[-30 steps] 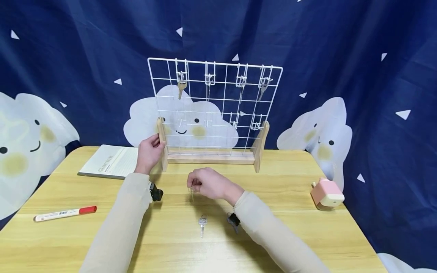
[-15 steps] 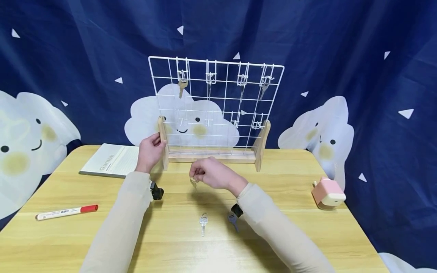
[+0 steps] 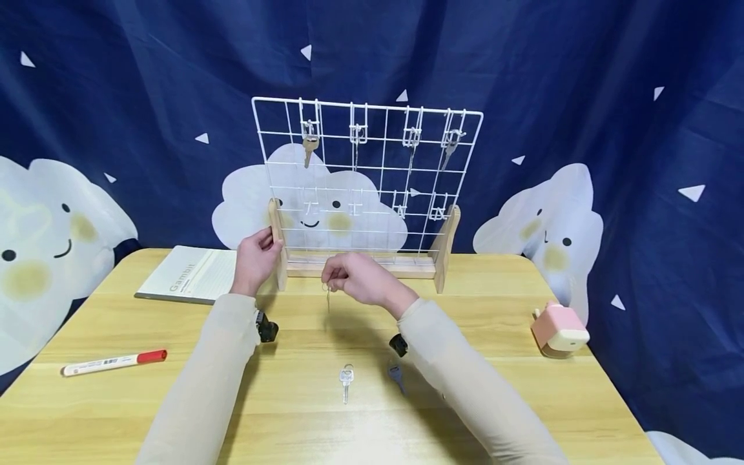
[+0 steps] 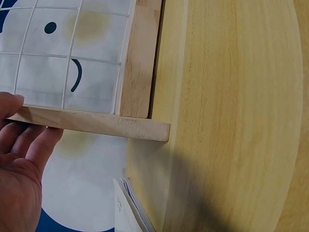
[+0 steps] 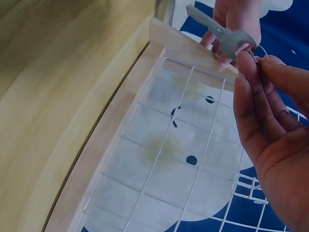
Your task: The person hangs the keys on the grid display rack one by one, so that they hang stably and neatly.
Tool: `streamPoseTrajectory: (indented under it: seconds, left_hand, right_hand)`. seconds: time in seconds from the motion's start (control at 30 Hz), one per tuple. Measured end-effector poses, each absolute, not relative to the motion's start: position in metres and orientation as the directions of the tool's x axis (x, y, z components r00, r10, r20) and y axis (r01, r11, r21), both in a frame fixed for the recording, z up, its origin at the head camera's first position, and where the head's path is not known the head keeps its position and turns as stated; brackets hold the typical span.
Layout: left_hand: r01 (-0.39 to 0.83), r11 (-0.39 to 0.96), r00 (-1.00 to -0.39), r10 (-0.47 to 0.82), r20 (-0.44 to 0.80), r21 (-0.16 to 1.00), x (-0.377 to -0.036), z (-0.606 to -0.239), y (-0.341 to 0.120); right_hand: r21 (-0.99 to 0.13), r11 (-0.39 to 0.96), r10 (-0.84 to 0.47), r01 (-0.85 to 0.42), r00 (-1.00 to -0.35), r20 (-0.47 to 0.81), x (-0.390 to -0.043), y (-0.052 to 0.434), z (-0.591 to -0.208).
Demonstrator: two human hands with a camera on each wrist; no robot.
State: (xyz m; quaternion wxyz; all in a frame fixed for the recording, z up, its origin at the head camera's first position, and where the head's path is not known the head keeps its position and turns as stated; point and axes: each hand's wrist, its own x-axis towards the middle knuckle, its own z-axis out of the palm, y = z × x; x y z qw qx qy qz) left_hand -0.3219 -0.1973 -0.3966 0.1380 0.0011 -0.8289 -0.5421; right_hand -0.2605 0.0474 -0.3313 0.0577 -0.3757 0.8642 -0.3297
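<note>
My right hand (image 3: 363, 279) pinches the ring of a key (image 5: 231, 41) between thumb and fingertips, and the key dangles above the table in front of the rack. The left hand (image 3: 256, 259) grips the wooden left upright (image 4: 96, 123) of the white wire grid rack (image 3: 382, 165), thumb on one side and fingers on the other. Several keys, such as a brass-coloured key (image 3: 310, 150), hang from hooks on the upper row. On the lower row the hooks (image 3: 438, 212) hold no keys. A silver key (image 3: 345, 382) and a shaded key (image 3: 396, 376) lie on the table.
Left of the rack lies a notebook (image 3: 186, 274), partly behind the left hand. A red-capped marker (image 3: 113, 363) rests at the table's left. Near the right edge stands a pink and cream pencil sharpener-like object (image 3: 559, 330). A blue curtain (image 3: 639, 161) hangs behind.
My right hand has risen and moved toward the rack, carrying the dangling key with it. My left hand keeps its grip on the upright.
</note>
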Motion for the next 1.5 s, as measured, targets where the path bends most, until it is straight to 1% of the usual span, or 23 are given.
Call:
streamPoseTrajectory:
  seconds: [0.2, 0.33, 0.47, 0.63, 1.0, 1.5]
  left_hand:
    - [0.151, 0.423, -0.959, -0.156, 0.236, 0.893, -0.321, -0.397, -0.196]
    - [0.149, 0.429, -0.961, -0.151, 0.233, 0.891, -0.322, -0.398, -0.196]
    - [0.144, 0.433, -0.961, -0.154, 0.230, 0.890, -0.321, -0.397, -0.196]
    - [0.144, 0.433, -0.961, -0.153, 0.229, 0.890, -0.321, -0.396, -0.196]
    - [0.143, 0.429, -0.962, -0.152, 0.228, 0.892, -0.321, -0.397, -0.197]
    - [0.158, 0.423, -0.957, -0.159, 0.244, 0.892, -0.320, -0.397, -0.196]
  right_hand:
    - [-0.622, 0.483, -0.671, -0.616, -0.717, 0.190, -0.265, 0.044, -0.328]
    - [-0.623, 0.488, -0.645, -0.611, -0.734, 0.213, -0.265, 0.044, -0.326]
    - [-0.607, 0.498, -0.612, -0.619, -0.747, 0.260, -0.267, 0.043, -0.325]
    - [-0.607, 0.485, -0.586, -0.630, -0.749, 0.309, -0.271, 0.040, -0.322]
    - [-0.661, 0.451, -0.527, -0.600, -0.777, 0.345, -0.277, 0.032, -0.316]
    - [-0.658, 0.462, -0.437, -0.594, -0.799, 0.414, -0.284, 0.021, -0.309]
